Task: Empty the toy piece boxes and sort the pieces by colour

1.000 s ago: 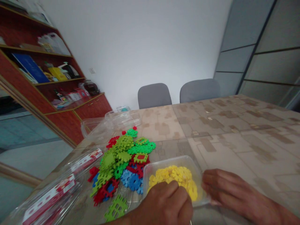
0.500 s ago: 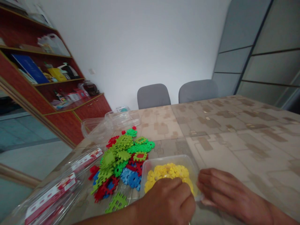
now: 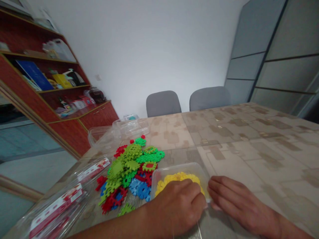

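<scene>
A clear plastic container holding yellow gear-like pieces stands near the table's front edge. Over its near part lies my left hand, fingers curled down; what its fingertips grip, if anything, is hidden. My right hand rests against the container's right side, its fingers pressed together around the wall. Left of the container is a loose pile of toy pieces: light green, green, red and blue. One light green piece is partly covered by my left forearm.
Clear plastic containers stand at the table's back left. Clear packages with red and white labels lie at the left edge. Two grey chairs are behind the patterned table. A red shelf unit stands at the left.
My left hand has moved slightly up over the container and covers more of the yellow pieces. My right hand has shifted a little left. The view has tilted slightly.
</scene>
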{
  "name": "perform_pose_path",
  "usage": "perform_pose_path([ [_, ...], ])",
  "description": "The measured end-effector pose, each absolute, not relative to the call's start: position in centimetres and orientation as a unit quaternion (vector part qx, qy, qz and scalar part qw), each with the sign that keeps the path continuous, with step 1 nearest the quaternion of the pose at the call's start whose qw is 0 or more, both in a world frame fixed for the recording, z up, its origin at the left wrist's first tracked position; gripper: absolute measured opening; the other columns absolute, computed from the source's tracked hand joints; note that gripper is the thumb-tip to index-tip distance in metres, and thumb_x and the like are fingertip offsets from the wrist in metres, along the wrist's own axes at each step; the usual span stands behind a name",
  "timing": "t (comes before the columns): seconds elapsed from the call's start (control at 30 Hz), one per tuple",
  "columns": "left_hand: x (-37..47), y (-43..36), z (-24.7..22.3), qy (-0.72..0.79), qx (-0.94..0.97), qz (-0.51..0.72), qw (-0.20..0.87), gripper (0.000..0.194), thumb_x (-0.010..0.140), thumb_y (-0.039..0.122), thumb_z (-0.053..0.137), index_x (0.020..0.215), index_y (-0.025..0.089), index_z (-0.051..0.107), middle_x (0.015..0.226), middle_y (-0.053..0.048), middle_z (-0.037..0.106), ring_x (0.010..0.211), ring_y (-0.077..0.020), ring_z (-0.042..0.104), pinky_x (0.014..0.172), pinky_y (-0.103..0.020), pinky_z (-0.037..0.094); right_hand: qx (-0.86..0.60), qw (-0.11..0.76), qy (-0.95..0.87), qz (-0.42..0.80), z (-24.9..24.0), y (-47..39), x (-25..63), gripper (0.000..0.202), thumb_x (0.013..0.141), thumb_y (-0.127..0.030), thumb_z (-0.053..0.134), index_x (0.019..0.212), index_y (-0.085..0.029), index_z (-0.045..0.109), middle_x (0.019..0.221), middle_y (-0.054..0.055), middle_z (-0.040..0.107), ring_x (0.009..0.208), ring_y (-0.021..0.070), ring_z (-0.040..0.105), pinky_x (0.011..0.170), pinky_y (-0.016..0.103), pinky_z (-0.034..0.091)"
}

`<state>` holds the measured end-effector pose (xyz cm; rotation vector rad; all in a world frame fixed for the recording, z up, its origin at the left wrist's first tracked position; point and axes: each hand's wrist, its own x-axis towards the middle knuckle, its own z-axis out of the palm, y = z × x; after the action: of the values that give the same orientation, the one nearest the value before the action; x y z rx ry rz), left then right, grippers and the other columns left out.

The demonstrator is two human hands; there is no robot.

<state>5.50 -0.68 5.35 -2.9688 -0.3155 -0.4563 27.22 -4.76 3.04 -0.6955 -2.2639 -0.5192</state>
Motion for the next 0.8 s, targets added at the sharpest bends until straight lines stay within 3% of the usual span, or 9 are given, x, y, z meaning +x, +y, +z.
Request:
perform_pose_path([
  [0.2, 5.6, -1.4, 5.3, -0.111, -0.978, -0.138, 0.108, 0.013, 0.095, 0.012, 0.044, 0.088, 0.012, 0.055, 0.077, -0.005, 0.055, 0.071, -0.0197, 0.056, 0.059, -0.031, 0.051, -0.297, 0.356, -0.865, -0.194, 2.3, -4.8, 27.0, 0.032, 0.102, -0.021, 0.039, 0.089, -0.012, 0.066, 0.083, 0.009, 0.071, 0.084, 0.0204, 0.065, 0.08, 0.032, 0.054],
  [0.4, 5.8, -1.7, 4.7, -0.134, -0.972, -0.152, 0.119, 0.011, 0.095, 0.012, 0.043, 0.089, 0.014, 0.052, 0.078, -0.005, 0.055, 0.069, -0.0197, 0.055, 0.057, -0.03, 0.051, -0.342, 0.356, -0.853, -0.17, 2.4, -5.2, 26.5, 0.026, 0.098, -0.017, 0.041, 0.085, -0.014, 0.063, 0.076, 0.009, 0.068, 0.072, 0.0192, 0.066, 0.064, 0.029, 0.057],
  [0.67, 6.2, -1.9, 5.2, -0.132, -0.974, -0.12, 0.142, 0.009, 0.092, 0.009, 0.045, 0.088, 0.013, 0.051, 0.077, -0.005, 0.054, 0.067, -0.0208, 0.055, 0.053, -0.031, 0.05, -0.301, 0.324, -0.858, -0.262, 2.2, -5.3, 28.0, 0.029, 0.098, -0.011, 0.037, 0.099, -0.01, 0.066, 0.087, 0.011, 0.075, 0.084, 0.0189, 0.071, 0.075, 0.027, 0.059],
  [0.8, 7.1, -2.0, 6.0, -0.118, -0.976, -0.086, 0.159, 0.013, 0.092, 0.009, 0.046, 0.102, 0.006, 0.053, 0.084, -0.009, 0.057, 0.07, -0.0219, 0.057, 0.053, -0.031, 0.051, -0.294, 0.327, -0.85, -0.289, 1.8, -5.0, 28.5, 0.032, 0.1, -0.013, 0.036, 0.099, -0.009, 0.068, 0.091, 0.012, 0.076, 0.089, 0.0198, 0.071, 0.079, 0.029, 0.059],
])
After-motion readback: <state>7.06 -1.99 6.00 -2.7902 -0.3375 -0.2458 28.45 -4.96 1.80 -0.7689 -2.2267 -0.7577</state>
